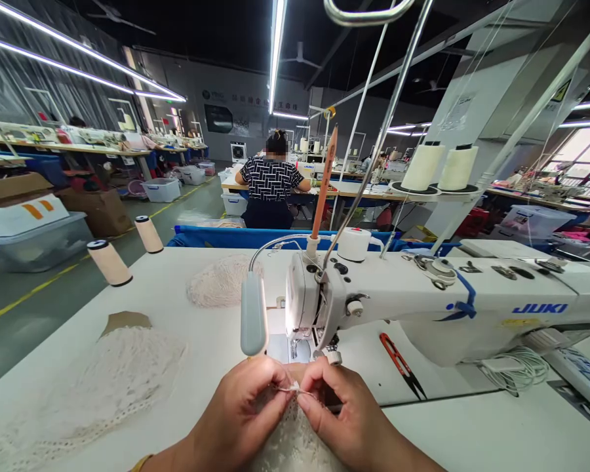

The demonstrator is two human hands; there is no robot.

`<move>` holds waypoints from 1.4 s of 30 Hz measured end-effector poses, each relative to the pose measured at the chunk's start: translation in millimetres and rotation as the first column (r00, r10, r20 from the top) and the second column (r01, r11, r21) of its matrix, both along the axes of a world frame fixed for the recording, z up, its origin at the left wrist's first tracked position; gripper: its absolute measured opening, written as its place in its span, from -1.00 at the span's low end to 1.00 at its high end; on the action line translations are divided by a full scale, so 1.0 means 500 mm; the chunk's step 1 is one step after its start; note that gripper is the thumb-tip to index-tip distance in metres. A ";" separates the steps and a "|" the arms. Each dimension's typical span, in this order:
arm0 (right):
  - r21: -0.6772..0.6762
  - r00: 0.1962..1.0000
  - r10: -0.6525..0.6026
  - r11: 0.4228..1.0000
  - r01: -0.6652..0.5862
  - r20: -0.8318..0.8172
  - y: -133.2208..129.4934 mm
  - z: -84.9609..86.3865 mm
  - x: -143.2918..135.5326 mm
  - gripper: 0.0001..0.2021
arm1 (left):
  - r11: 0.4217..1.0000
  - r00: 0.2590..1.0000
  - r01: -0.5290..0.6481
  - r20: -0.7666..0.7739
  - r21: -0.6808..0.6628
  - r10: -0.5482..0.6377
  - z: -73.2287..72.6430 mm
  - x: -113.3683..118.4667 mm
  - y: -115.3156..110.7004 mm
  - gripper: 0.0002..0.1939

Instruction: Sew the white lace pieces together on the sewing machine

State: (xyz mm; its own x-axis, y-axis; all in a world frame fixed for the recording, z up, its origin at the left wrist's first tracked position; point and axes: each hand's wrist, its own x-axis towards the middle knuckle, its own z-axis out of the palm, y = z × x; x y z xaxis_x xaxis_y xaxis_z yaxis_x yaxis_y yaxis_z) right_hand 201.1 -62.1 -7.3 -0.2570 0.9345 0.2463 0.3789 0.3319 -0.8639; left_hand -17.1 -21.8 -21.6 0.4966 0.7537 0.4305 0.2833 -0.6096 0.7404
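Observation:
Both my hands meet just in front of the sewing machine, each pinching a piece of white lace fabric at its top edge. My left hand grips the edge between thumb and forefinger. A few centimetres to its right, my right hand does the same, and a thin strand or rolled edge spans the gap between the fingertips. The lace hangs down below the hands toward me. Behind them are the presser foot and needle area, lit by a grey lamp.
Red-handled thread snips lie right of the needle area. Lace piles and two thread cones stand on the left of the white table. A coiled cable lies at right. Ahead, a person sits at another table.

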 end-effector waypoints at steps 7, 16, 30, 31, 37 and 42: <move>0.015 1.000 -0.008 1.000 0.008 0.004 -0.002 0.001 0.001 -0.83 | 0.997 0.999 0.048 0.020 -0.058 -0.046 0.001 -0.004 -0.008 -0.88; -0.019 1.000 -0.025 1.000 0.025 0.008 -0.002 -0.004 -0.005 -0.95 | 0.997 0.999 0.037 0.014 0.074 -0.039 0.001 0.002 -0.009 -0.87; 0.094 0.997 -0.053 0.994 0.049 0.047 -0.007 -0.009 -0.006 -0.95 | 0.988 0.999 0.032 0.006 0.148 -0.034 -0.005 0.001 -0.011 -0.85; 0.130 0.996 -0.062 0.990 0.054 0.057 -0.006 -0.009 -0.005 -0.95 | 0.990 0.999 0.034 0.008 0.137 -0.035 -0.005 0.001 -0.012 -0.85; 0.295 0.991 -0.084 0.954 0.050 0.103 -0.003 -0.005 -0.001 -0.91 | 0.992 0.998 0.063 -0.005 -0.108 -0.064 0.030 0.010 -0.018 -0.87; 0.321 0.989 -0.114 0.944 0.077 0.098 -0.002 -0.008 -0.002 -0.92 | 0.967 0.996 0.085 0.009 -0.242 -0.085 0.055 0.022 -0.015 -0.87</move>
